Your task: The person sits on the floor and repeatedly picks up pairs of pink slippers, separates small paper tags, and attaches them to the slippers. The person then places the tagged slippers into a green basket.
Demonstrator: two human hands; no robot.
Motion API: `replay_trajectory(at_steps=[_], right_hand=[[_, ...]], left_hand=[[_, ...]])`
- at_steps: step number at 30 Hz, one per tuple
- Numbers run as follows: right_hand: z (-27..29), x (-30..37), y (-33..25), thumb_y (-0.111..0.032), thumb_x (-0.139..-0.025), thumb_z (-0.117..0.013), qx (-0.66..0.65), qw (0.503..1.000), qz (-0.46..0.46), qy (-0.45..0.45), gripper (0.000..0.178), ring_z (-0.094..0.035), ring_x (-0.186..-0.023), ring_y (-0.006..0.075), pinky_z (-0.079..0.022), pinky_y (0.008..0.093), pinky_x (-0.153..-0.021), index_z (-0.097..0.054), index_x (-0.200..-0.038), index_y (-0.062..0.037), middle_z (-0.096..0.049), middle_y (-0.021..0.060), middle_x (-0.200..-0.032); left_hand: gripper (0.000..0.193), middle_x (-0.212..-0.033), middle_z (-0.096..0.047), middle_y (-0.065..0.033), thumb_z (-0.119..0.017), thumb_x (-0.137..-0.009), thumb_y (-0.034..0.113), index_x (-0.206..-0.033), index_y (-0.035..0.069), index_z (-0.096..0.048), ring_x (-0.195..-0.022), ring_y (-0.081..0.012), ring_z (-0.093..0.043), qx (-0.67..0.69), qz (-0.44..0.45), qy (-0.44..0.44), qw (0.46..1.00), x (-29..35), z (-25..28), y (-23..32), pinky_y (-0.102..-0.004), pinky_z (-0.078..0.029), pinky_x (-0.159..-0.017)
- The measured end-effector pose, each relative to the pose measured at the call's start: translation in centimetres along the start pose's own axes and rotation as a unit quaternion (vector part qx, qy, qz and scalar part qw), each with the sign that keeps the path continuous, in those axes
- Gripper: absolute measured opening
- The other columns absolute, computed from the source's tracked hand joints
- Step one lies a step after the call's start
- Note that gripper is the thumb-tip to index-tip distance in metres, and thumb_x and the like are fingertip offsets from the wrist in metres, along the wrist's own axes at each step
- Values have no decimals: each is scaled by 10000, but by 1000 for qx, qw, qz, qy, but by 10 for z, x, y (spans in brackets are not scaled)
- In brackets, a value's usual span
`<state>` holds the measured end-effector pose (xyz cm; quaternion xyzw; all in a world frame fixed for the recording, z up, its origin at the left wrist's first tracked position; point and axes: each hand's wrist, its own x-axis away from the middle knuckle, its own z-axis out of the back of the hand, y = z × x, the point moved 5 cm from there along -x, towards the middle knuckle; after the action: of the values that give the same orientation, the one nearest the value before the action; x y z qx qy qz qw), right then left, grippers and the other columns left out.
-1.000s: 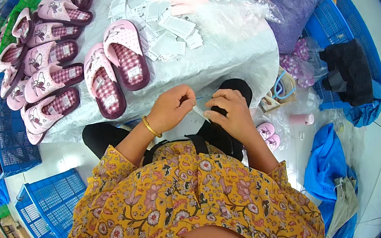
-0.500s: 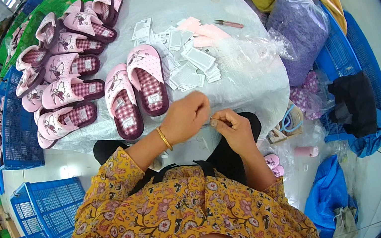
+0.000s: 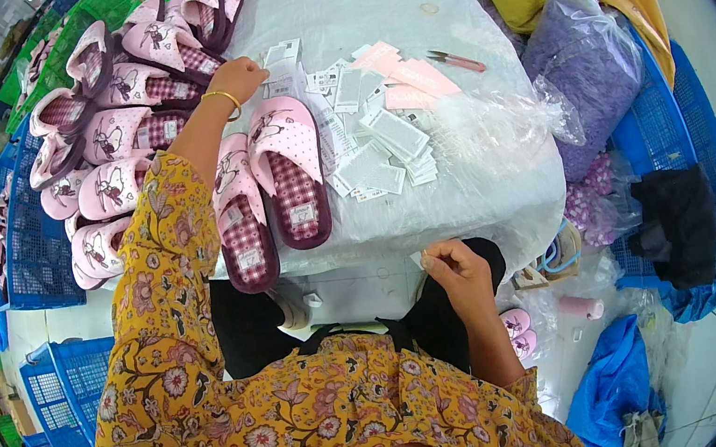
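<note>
On the table (image 3: 323, 11), the near slipper pair (image 3: 287, 186) at ten o'clock already bears insole labels (image 3: 304, 215), cards (image 3: 398, 133) at one lie loose, the right hand (image 3: 461, 271) pinches something white (image 3: 420, 259), the left hand's (image 3: 237, 80) grip unclear.

Left hand (image 3: 239, 79) beside white card (image 3: 283, 54), pink slippers (image 3: 281, 129) nearby, right hand (image 3: 460, 268) curled

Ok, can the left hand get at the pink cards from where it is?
Probably yes: the left hand is over the table, and mainly white cards lying flat seem to separate it from the pink cards. The front slippers sit nearer the person, apparently off that path.
</note>
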<state>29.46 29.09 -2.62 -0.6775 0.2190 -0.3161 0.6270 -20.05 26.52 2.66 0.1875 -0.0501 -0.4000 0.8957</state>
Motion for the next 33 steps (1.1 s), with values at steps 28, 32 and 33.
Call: replay_trajectory(at_steps=[28,32,33], right_hand=[[13,7,37,-64,-893,-684,-18,998,-46,29,95,-521,-761,67,-432,217,-691,-652,-932,17,-596,-5,-852],[13,8,34,-71,-896,-683,-8,998,-48,27,103,-523,-766,67,-433,217,-695,-649,-931,19,-598,-5,-856],[12,8,33,-72,-896,-683,0,999,-42,24,104,-523,-765,65,-433,217,-694,-649,-931,20,-598,-4,-855]], left_hand=[[742,-1259,-608,-149,-794,-617,439,-1230,58,-623,-1133,-315,-592,-59,149,-50,986,-94,-47,30,-394,-471,-956],[497,-1024,-681,-127,-803,-694,315,-1063,12,-666,-905,-213,-652,181,75,-3,981,-90,-36,33,-311,-514,-796],[438,-988,-683,-108,-800,-720,273,-1044,13,-664,-859,-189,-651,238,70,-18,969,-89,-33,35,-296,-515,-762]])
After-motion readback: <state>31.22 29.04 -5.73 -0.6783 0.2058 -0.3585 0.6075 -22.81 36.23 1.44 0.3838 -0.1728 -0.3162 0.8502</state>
